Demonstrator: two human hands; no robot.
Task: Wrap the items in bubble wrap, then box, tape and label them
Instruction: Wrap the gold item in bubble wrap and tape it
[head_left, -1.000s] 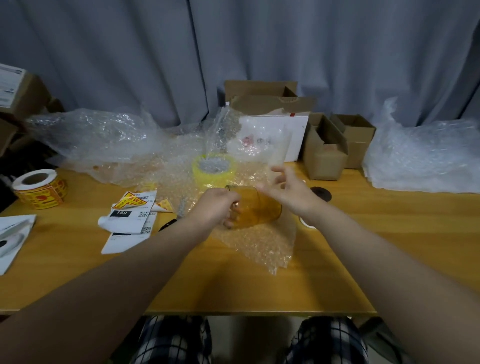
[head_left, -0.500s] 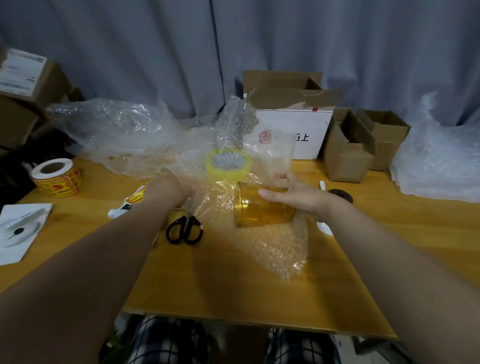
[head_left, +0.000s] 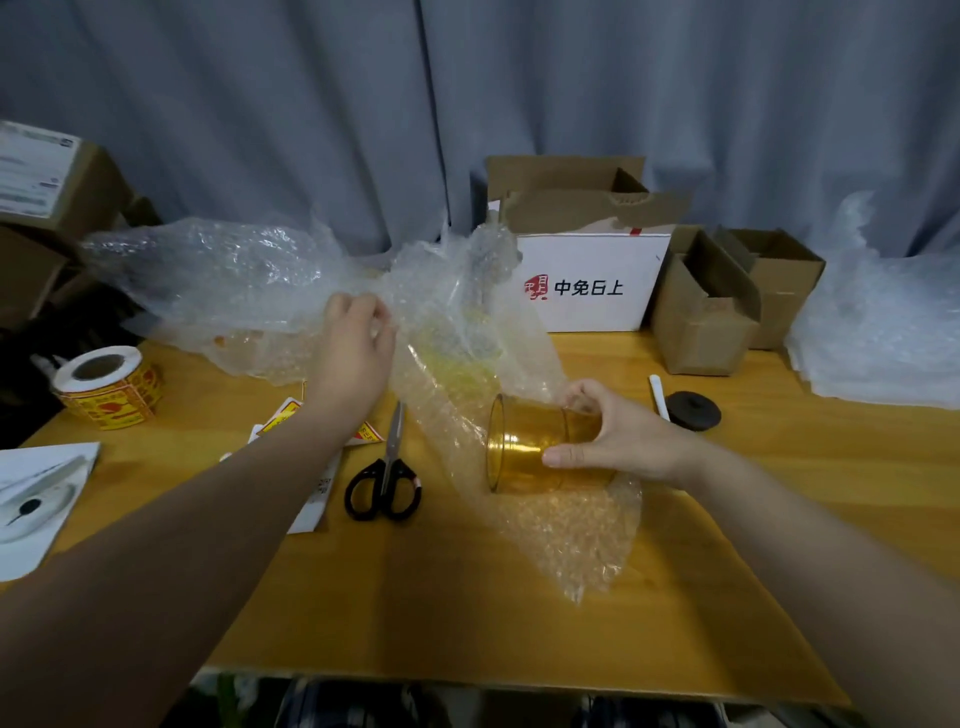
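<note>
An amber see-through cup (head_left: 524, 447) lies on its side on a sheet of bubble wrap (head_left: 566, 530) in the middle of the wooden table (head_left: 467, 613). My right hand (head_left: 618, 441) grips the cup round its body, thumb in front. My left hand (head_left: 358, 353) pinches the bubble wrap's left part and holds it raised above the table. A yellow tape roll (head_left: 457, 364) shows dimly through the lifted wrap. Black-handled scissors (head_left: 387, 478) lie left of the cup.
A roll of red-yellow stickers (head_left: 106, 387) stands at the left edge, with papers and labels (head_left: 311, 467) nearby. A white printed box (head_left: 592, 280) and open cardboard boxes (head_left: 711, 306) stand at the back. More bubble wrap (head_left: 883, 332) piles at right. A black lid (head_left: 693, 410) lies beside a white stick.
My left hand left the cup, moved left and up, and lifted the bubble wrap, uncovering the scissors. My right hand closed round the cup. The camera shifted.
</note>
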